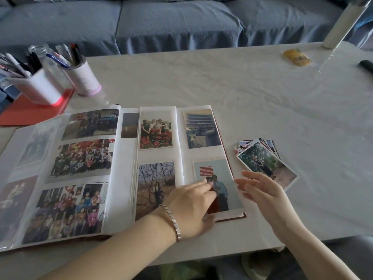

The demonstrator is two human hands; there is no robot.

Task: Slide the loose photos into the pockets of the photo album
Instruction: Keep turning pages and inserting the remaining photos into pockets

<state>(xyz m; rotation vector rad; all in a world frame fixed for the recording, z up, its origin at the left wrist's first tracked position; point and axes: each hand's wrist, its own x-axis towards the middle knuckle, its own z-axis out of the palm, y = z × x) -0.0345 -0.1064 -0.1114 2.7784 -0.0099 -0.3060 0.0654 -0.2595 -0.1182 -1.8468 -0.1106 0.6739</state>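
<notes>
The photo album [125, 158] lies open on the table, its pockets filled with photos. On the right page's lower right pocket sits a photo with a red character and a couple [222, 178]. My left hand [191, 207] rests on that page, fingertips pressing the photo. Just right of the album's edge hovers my right hand [260, 190], fingers relaxed and holding nothing. Beside it on the table lies a fanned stack of loose photos [262, 158], its top photo showing a person among trees.
Two pen cups [80, 75] and a glass jar [46, 59] stand at the back left, one on a red folder [30, 112]. A yellow packet [296, 57], a white roll [341, 25] and a dark object [366, 65] lie at the back right. A blue sofa [171, 23] is behind the table.
</notes>
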